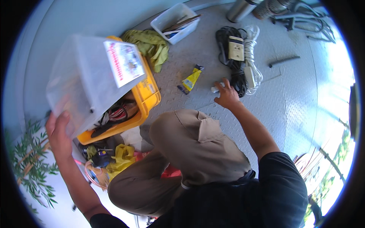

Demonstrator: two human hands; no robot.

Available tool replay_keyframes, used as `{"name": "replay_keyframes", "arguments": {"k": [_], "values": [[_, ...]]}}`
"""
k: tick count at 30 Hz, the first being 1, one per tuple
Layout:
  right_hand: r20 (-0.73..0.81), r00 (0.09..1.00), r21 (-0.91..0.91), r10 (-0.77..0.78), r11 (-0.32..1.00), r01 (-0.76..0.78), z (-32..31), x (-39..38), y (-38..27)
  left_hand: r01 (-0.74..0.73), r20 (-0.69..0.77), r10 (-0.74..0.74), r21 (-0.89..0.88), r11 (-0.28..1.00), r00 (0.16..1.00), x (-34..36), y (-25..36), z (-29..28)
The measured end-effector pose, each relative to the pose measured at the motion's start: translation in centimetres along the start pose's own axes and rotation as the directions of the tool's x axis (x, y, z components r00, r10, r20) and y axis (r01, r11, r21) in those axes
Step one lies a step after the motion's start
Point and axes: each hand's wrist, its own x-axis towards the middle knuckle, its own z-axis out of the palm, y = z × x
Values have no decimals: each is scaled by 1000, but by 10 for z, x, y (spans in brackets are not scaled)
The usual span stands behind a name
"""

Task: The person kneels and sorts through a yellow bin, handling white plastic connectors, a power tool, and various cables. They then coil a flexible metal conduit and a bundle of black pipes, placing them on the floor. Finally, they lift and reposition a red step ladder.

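Observation:
My left hand (60,131) grips the lower edge of a translucent plastic cover or box (89,76), with the thumb over its rim. It is tilted, smeared by motion, and carries a printed white label (124,62). Beneath it stands a yellow plastic crate (149,95) holding cables (117,114) and dark items, partly hidden by the plastic. My right hand (229,97) is low at the floor, thumb and fingers around a small white crumpled thing (215,89); its kind cannot be made out. A yellow and blue tube or packet (191,79) lies left of that hand.
Beyond my right hand lie a black cord with a socket box (236,48) and a coiled white cord (251,49). A white bin (186,17) and green cloth (152,47) are at the back. Yellow bags (121,159) lie beside my knee; a leafy plant (34,163) stands left.

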Motion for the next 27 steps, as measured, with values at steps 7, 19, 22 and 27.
{"name": "replay_keyframes", "arguments": {"k": [7,19,22,27], "values": [[-148,791,-288,-593,791,539,10,72,-49,236,-103,-229,70,969,968,-75,-95,-114],[-135,821,-54,-555,831,553,-38,120,-86,126,-193,-18,567,814,981,-81,-236,-76],[-50,926,328,-375,869,369,-84,86,-136,138,-205,-8,631,763,979,-87,-205,-56],[-266,640,884,-721,83,461,-120,17,-274,156,-160,-66,650,744,985,-62,-163,-57]]}}
